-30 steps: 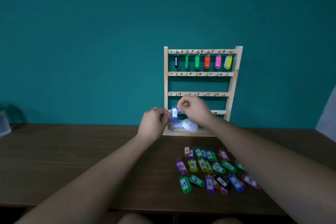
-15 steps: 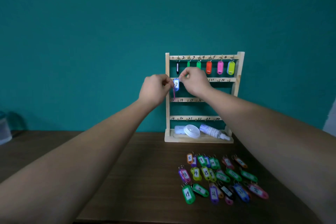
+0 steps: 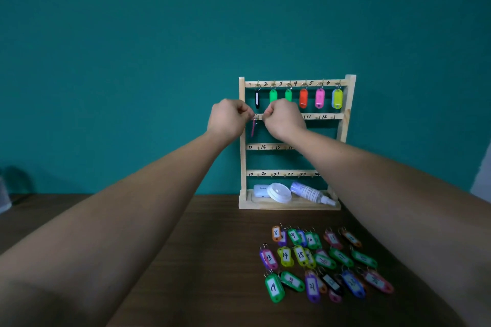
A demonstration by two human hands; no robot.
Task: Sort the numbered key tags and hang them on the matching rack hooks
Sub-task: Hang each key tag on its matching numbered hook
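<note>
A person hangs a tag (image 3: 253, 129) at the far-left end of the second rail (image 3: 320, 116) of a wooden rack (image 3: 242, 159), arms stretched out across the bench (image 3: 212, 247). The left hand (image 3: 229, 121) and right hand (image 3: 285, 121) meet from either side, fingers curled, each pinching at the small metal ring (image 3: 255, 116) that sits between them against the rail. The two-sided pinch looks meant to hold the ring flat and steady while it is threaded over the hook, which the fingers hide. The tag dangles edge-on beneath the ring, a thin pink strip, so its number cannot be read. The spot falls where 7 would come in the rail's sequence, which runs on to 11 and 12 at the right.

On the top rail, six tags (image 3: 303, 98) hang under numbers 1 to 6. The two lower rails are bare. The loose tags (image 3: 285, 255) lie in rough rows on the near right of the bench, faces up so their numbers show, 8 at the far-left corner. A white case (image 3: 260, 190), a lid (image 3: 279, 192) and a bottle (image 3: 308, 191) rest in the rack's base.
</note>
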